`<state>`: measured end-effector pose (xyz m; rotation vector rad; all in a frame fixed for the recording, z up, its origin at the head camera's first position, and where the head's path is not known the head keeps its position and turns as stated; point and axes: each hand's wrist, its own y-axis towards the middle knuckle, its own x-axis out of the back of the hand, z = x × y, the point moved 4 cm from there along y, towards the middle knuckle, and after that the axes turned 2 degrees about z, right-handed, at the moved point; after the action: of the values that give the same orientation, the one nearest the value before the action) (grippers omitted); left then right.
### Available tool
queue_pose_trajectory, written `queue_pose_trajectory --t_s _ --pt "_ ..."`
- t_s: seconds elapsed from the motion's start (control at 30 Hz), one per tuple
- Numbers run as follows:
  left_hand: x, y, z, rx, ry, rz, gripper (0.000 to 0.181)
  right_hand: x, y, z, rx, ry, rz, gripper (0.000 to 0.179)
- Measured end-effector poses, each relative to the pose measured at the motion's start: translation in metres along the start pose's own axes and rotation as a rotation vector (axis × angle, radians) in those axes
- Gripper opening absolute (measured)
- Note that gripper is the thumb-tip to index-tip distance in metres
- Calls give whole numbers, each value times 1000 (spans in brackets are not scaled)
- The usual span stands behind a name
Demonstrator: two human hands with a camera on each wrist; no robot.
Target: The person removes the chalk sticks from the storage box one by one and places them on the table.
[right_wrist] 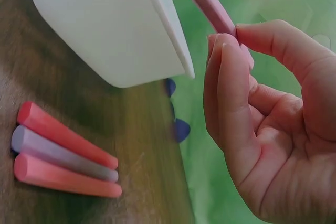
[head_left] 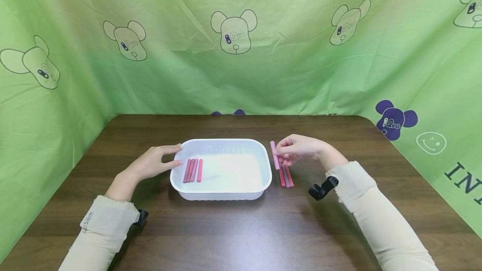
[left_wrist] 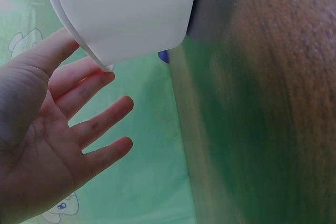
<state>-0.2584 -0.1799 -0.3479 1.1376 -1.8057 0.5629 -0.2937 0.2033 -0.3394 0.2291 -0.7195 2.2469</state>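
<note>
Beside the white tray [head_left: 222, 196]: pink stick [head_left: 275, 155] raised, apparently mid-transfer.
Right hand [head_left: 299, 149] pinches the stick just outside the right rim, near three sticks [head_left: 287, 177] on the table [head_left: 226, 233]; left hand [head_left: 152, 162], fingers extended, touches the left rim. Next move likely calls for clearing the rim and aligning with the four sticks [head_left: 191, 170] inside.
</note>
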Motion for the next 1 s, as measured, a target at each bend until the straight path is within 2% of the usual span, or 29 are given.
queue_pose_trajectory --t_s 0.53,1.0 --pt "1 -2 -4 4 -12 10 55 8 -16 -33 29 55 11 11" --pt "1 -2 -4 7 -21 8 55 13 -17 -70 -45 37 6 12"
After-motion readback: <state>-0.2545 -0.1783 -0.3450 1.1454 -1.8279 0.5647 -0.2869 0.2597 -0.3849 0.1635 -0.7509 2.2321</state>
